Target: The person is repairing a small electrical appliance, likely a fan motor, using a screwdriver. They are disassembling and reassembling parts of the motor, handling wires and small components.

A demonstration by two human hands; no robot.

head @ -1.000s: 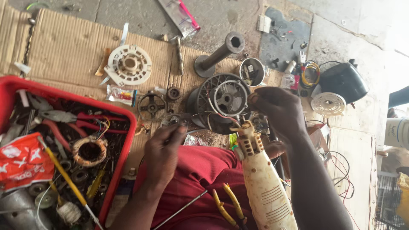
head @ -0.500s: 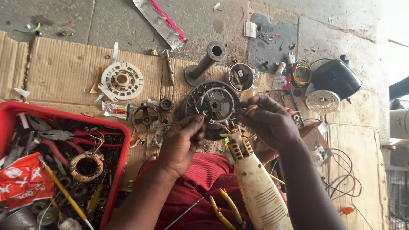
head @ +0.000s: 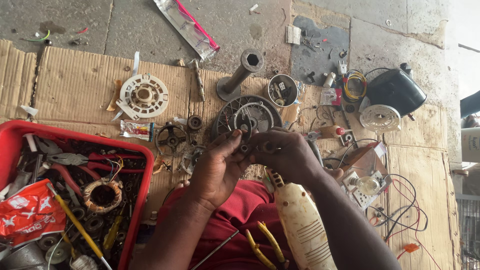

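Observation:
My left hand point(head: 216, 167) and my right hand point(head: 285, 155) meet in front of me, fingertips pinched together on a small round metal part point(head: 245, 148). What exactly the part is stays mostly hidden by the fingers. Just beyond the hands, a grey round motor housing point(head: 248, 114) with a spoked face lies on the cardboard point(head: 75, 85). A cream-coloured drill body point(head: 300, 220) rests across my lap on red cloth point(head: 235, 210), under my right forearm. Yellow-handled pliers point(head: 265, 245) lie on the cloth beside it.
A red crate point(head: 142, 175) at the left holds pliers, screwdrivers, a copper coil point(head: 102, 192) and bearings. On the cardboard lie a white plastic wheel point(head: 143, 95), a socket tube point(head: 241, 75), a small tin point(head: 282, 90), a black cover point(head: 396, 90), a white disc point(head: 380, 118) and tangled wires point(head: 400, 200).
My right hand came left off the motor housing and joined my left hand on the small part. The view shifted a little over the floor.

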